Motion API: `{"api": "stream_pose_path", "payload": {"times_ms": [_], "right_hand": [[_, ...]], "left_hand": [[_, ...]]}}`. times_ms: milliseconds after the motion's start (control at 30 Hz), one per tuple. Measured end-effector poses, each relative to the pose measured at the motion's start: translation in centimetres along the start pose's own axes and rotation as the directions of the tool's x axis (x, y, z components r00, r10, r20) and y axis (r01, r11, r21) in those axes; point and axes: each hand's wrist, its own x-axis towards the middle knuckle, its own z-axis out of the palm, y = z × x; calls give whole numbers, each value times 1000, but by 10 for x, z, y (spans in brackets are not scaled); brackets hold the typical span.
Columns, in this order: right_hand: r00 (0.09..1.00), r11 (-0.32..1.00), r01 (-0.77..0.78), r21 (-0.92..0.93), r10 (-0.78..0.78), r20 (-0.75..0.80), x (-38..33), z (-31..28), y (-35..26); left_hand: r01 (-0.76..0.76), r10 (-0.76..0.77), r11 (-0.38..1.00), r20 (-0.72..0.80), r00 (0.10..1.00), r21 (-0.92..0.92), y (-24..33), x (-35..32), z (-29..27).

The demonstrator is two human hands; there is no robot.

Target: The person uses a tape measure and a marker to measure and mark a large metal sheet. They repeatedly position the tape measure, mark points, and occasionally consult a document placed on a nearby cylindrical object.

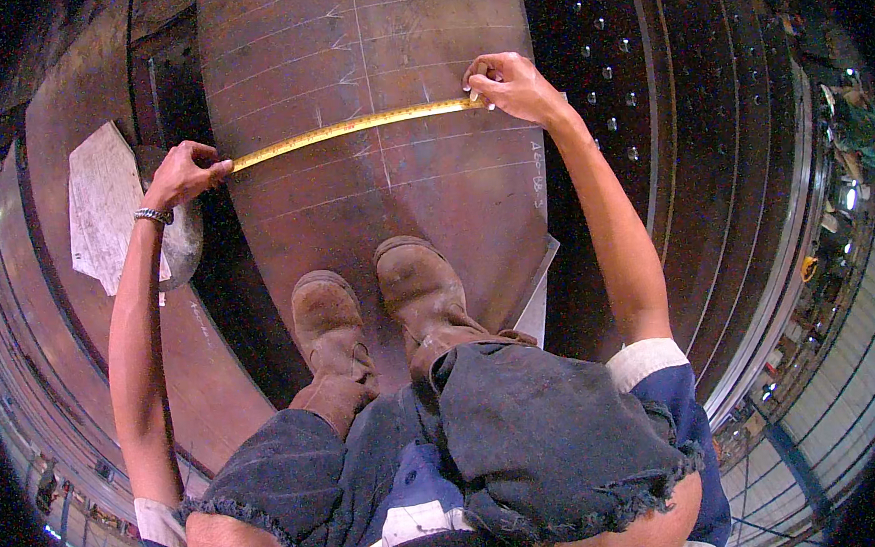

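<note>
A yellow tape measure [349, 129] is stretched across a brown steel plate [295, 72], bowing slightly along its length. My left hand [188, 173] pinches one end of the blade at the plate's left edge. At the right edge, my right hand [518, 86] is closed on the other end, with the fingers curled. Small white spots show at those fingertips; whether they are nails or a bit of chalk I cannot tell. Several thin white lines [293, 197] run crosswise on the plate, and one long line [362, 47] crosses them lengthwise.
My brown boots [418, 285] stand on the plate. Left of it, a white flat piece [103, 214] lies by a dark gap. Right of it, a dark steel beam [604, 53] carries rows of holes. A pale angular piece [539, 297] touches the plate's right edge.
</note>
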Motion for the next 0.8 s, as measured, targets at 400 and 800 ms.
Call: {"api": "stream_pose_path", "payload": {"times_ms": [400, 800], "right_hand": [[990, 986, 71, -151, -89, -110, 2, 6, 3], [827, 973, 226, -34, -210, -522, -3, 1, -15]], "left_hand": [[-32, 33, 998, -31, 999, 46, 4, -4, -2], [-13, 13, 1000, 72, 997, 5, 3, 1, -6]]}}
